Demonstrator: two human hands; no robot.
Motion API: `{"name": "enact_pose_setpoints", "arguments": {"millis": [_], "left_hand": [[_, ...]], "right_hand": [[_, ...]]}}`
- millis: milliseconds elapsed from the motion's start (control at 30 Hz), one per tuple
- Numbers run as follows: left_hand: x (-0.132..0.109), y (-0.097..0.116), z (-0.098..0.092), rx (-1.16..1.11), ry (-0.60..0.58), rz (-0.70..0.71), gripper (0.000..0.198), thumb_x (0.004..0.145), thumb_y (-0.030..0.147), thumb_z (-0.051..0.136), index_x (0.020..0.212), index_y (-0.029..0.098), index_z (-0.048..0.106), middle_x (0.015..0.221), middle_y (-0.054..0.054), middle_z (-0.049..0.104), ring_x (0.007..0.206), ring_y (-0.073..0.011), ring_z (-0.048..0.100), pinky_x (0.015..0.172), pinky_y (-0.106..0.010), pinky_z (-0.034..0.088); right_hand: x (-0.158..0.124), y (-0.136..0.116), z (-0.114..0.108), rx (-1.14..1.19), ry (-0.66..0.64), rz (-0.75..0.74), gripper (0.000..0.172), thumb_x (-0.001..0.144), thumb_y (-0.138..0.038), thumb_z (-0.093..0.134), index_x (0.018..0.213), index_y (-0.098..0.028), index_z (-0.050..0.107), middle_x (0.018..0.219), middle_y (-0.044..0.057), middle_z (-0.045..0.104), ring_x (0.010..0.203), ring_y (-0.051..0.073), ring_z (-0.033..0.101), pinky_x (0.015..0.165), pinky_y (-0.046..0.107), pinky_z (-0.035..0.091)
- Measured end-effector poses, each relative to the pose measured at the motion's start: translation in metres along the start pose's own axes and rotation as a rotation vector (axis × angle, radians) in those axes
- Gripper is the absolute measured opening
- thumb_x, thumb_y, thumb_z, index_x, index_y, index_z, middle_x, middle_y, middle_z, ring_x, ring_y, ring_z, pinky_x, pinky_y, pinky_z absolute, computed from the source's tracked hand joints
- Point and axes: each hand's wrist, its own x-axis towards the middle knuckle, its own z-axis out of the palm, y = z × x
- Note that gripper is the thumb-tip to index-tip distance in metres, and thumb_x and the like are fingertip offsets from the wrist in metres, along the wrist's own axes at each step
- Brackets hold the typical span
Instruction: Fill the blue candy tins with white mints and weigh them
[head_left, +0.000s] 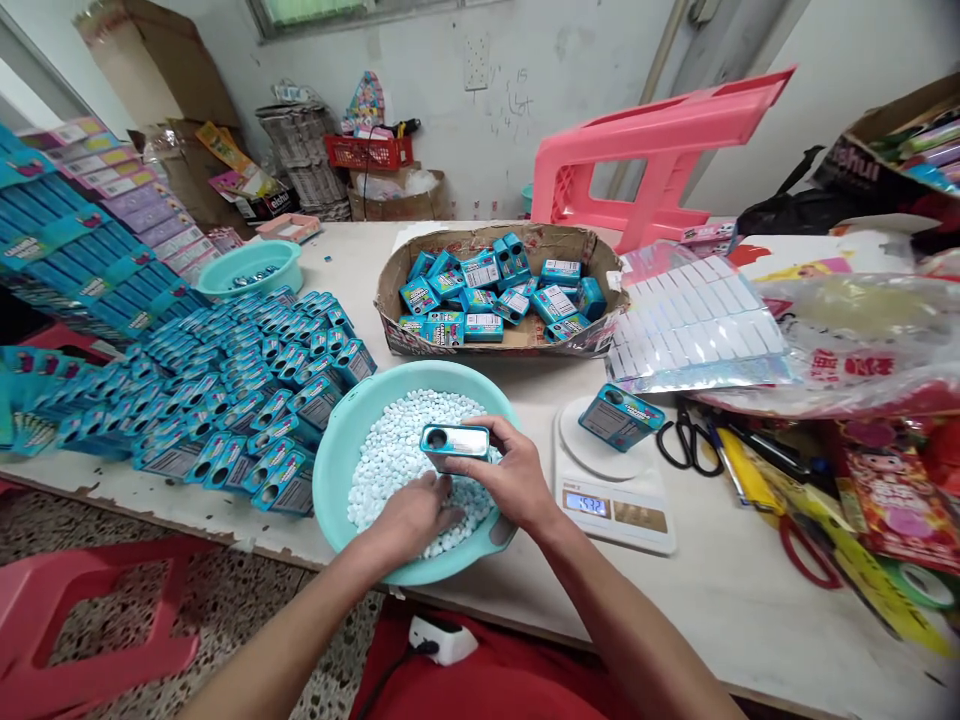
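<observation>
My right hand (pixel 510 478) grips a small blue tin (pixel 454 442) with a round hole in its top, holding it over a teal basin (pixel 335 470) full of small white tablets (pixel 405 440). My left hand (pixel 414 515) rests in the tablets just below the tin, its fingers curled down among them. To the right, another blue tin (pixel 619 416) lies on a white digital scale (pixel 615 490) whose display is lit.
Many open blue tins (pixel 240 400) lie in rows at the left. A cardboard tray (pixel 495 345) of closed tins stands behind the basin. Sticker sheets (pixel 690 320), scissors (pixel 686 440), packaging, a second basin (pixel 251 268) and a pink stool (pixel 660 150) surround them.
</observation>
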Motion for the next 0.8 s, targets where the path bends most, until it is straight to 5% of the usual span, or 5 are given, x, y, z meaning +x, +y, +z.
{"name": "enact_pose_setpoints", "arguments": {"millis": [167, 333, 467, 600, 800], "left_hand": [[0.005, -0.024, -0.018, -0.138, 0.259, -0.16, 0.017, 0.081, 0.037, 0.05, 0.08, 0.02, 0.055, 0.074, -0.005, 0.061, 0.072, -0.0229, 0.06, 0.062, -0.03, 0.042], [0.003, -0.008, -0.055, -1.181, 0.543, -0.178, 0.027, 0.074, 0.044, 0.06, 0.076, 0.02, 0.048, 0.061, 0.005, 0.048, 0.039, -0.0067, 0.038, 0.036, -0.018, 0.023], [0.007, 0.017, -0.073, -1.641, 0.7, -0.006, 0.024, 0.072, 0.039, 0.062, 0.077, 0.019, 0.05, 0.063, 0.004, 0.053, 0.047, -0.0076, 0.049, 0.041, -0.017, 0.033], [0.012, 0.026, -0.073, -1.743, 0.768, 0.032, 0.029, 0.071, 0.039, 0.063, 0.063, 0.018, 0.045, 0.057, 0.004, 0.05, 0.052, -0.0101, 0.054, 0.049, -0.022, 0.043], [0.016, 0.028, -0.068, -1.669, 0.862, 0.042, 0.042, 0.071, 0.034, 0.069, 0.051, 0.017, 0.036, 0.05, 0.005, 0.045, 0.047, -0.0081, 0.049, 0.046, -0.021, 0.04]], "right_hand": [[-0.006, 0.0, -0.011, -0.069, 0.039, 0.005, 0.036, 0.065, -0.033, 0.077, 0.097, -0.021, 0.064, 0.095, 0.003, 0.067, 0.089, 0.021, 0.062, 0.081, 0.035, 0.048], [-0.009, -0.004, -0.002, -0.176, -0.025, -0.094, 0.03, 0.067, -0.027, 0.075, 0.095, -0.023, 0.064, 0.094, 0.003, 0.065, 0.09, 0.02, 0.06, 0.082, 0.034, 0.046], [-0.009, -0.008, 0.016, -0.255, -0.102, -0.159, 0.031, 0.065, -0.019, 0.075, 0.094, -0.023, 0.063, 0.091, 0.002, 0.064, 0.087, 0.02, 0.06, 0.079, 0.032, 0.045], [-0.008, -0.01, 0.024, -0.291, -0.117, -0.169, 0.031, 0.065, -0.023, 0.076, 0.093, -0.022, 0.063, 0.088, 0.001, 0.064, 0.085, 0.02, 0.06, 0.075, 0.031, 0.045], [-0.009, -0.008, 0.026, -0.322, -0.125, -0.206, 0.034, 0.064, -0.022, 0.078, 0.094, -0.021, 0.063, 0.089, 0.002, 0.063, 0.086, 0.019, 0.059, 0.075, 0.03, 0.044]]}}
